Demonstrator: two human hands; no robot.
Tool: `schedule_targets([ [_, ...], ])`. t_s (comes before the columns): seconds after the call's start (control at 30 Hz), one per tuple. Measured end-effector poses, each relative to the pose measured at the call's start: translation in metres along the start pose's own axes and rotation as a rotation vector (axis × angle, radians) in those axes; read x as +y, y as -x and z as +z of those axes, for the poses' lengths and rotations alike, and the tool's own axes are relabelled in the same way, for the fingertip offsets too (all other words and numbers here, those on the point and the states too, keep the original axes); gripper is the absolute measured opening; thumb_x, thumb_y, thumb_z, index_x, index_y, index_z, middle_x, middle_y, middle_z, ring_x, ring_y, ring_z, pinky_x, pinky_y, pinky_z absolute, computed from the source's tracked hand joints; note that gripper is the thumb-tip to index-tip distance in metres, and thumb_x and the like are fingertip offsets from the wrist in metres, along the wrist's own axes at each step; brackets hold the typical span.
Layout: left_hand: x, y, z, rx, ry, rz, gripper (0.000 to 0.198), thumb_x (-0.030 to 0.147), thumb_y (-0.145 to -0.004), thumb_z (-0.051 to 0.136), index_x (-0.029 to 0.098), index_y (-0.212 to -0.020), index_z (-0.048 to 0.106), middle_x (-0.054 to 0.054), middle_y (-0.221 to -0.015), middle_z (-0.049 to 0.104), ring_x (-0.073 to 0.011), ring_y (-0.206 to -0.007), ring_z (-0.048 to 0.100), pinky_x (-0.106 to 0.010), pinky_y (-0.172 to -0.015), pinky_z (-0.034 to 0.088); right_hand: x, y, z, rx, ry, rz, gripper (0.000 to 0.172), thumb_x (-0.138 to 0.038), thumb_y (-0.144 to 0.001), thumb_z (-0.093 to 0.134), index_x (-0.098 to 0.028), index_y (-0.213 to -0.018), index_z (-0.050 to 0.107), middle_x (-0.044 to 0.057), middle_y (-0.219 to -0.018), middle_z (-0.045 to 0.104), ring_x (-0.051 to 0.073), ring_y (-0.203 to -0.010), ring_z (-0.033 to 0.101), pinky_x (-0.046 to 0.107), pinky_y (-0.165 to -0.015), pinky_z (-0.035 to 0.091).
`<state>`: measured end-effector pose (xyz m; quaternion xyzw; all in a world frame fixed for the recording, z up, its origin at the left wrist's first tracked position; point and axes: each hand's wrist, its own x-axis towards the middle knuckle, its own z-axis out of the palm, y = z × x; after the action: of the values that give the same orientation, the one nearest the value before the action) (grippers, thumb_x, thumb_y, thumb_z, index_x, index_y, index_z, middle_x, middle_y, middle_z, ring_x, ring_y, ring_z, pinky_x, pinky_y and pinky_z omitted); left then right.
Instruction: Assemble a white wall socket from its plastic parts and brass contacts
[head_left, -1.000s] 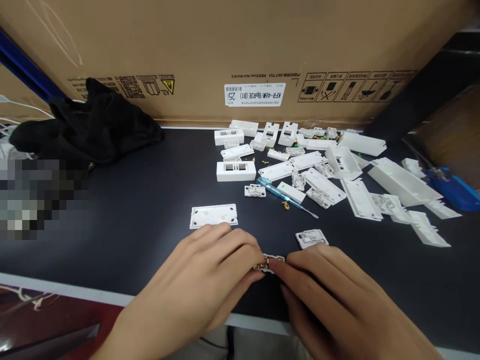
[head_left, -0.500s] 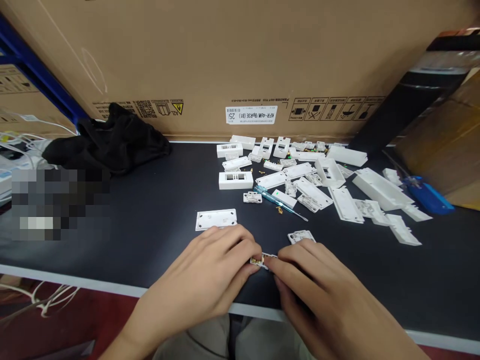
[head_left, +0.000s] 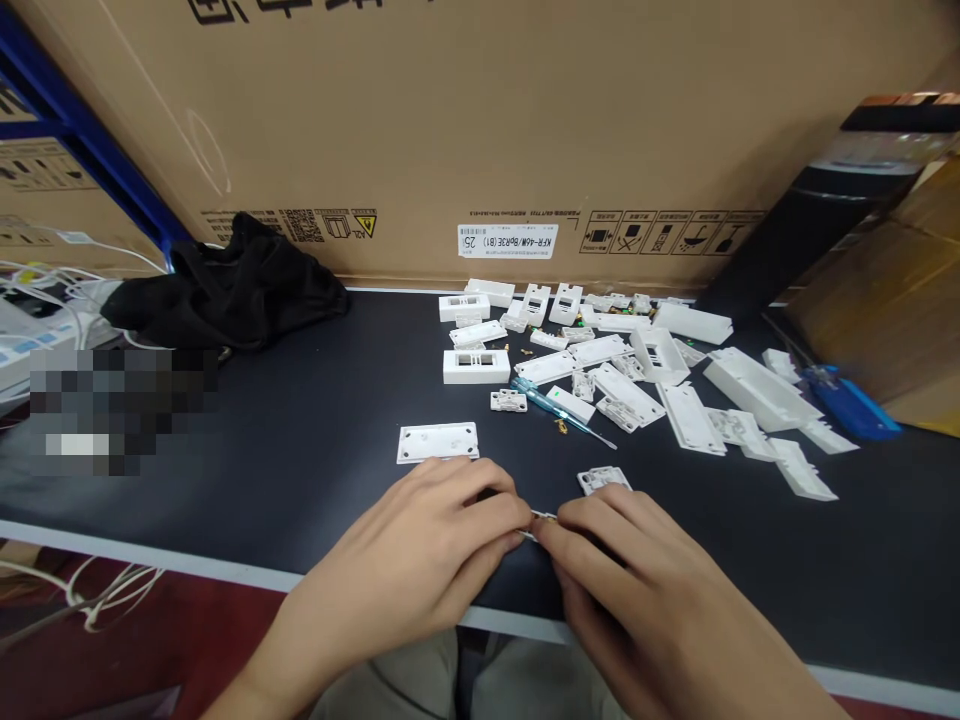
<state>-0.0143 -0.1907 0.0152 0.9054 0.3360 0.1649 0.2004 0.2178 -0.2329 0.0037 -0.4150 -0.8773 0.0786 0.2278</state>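
Note:
Between my fingertips, near the table's front edge, is a small white plastic piece with brass bits (head_left: 545,516), mostly covered by the fingers. My left hand (head_left: 442,535) pinches its left end between thumb and fingers. On its right end, my right hand (head_left: 626,555) grips with fingers bent and pressed together. Just beyond the left hand lies a flat white cover plate (head_left: 437,442) with holes at its corners. Past the right fingers rests a white moulded insert (head_left: 603,480). Another small white insert (head_left: 508,401) lies farther back, beside a blue translucent screwdriver (head_left: 566,412).
Several white plastic housings (head_left: 476,366) and plates lie across the back and right of the black table (head_left: 300,420). A blue-handled tool (head_left: 851,402) is at far right. Black cloth (head_left: 232,285) lies at back left. A large cardboard box (head_left: 390,130) stands behind, with a black roll (head_left: 802,220) leaning nearby.
The left fingers have moved right over the small white piece, hiding more of it and its brass bits. The right hand keeps its grip. The view has shifted slightly.

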Motion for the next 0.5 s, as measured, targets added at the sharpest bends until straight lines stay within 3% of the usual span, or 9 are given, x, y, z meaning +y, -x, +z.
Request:
schedule_targets([
  [0.23, -0.0012, 0.0008, 0.0008, 0.045, -0.007, 0.023, 0.018, 0.029, -0.11, 0.046, 0.025, -0.113, 0.063, 0.001, -0.114, 0.066, -0.0168, -0.102, 0.061, -0.035, -0.094, 0.046, -0.0008, 0.0011, 0.0002, -0.017, -0.024, 0.048, 0.016, -0.008, -0.092, 0.055, -0.022, -0.098, 0.058, 0.004, -0.099, 0.062, 0.023, -0.091, 0.052, 0.045, -0.092, 0.046],
  [0.5, -0.0049, 0.0023, 0.0024, 0.063, -0.029, 0.048, 0.018, 0.025, -0.109, 0.048, 0.027, -0.114, 0.065, 0.001, -0.115, 0.066, -0.0169, -0.101, 0.062, -0.034, -0.092, 0.047, -0.0011, 0.0001, 0.0003, 0.007, 0.002, 0.047, 0.016, -0.008, -0.092, 0.054, -0.022, -0.099, 0.059, 0.005, -0.097, 0.06, 0.023, -0.089, 0.052, 0.044, -0.085, 0.047],
])
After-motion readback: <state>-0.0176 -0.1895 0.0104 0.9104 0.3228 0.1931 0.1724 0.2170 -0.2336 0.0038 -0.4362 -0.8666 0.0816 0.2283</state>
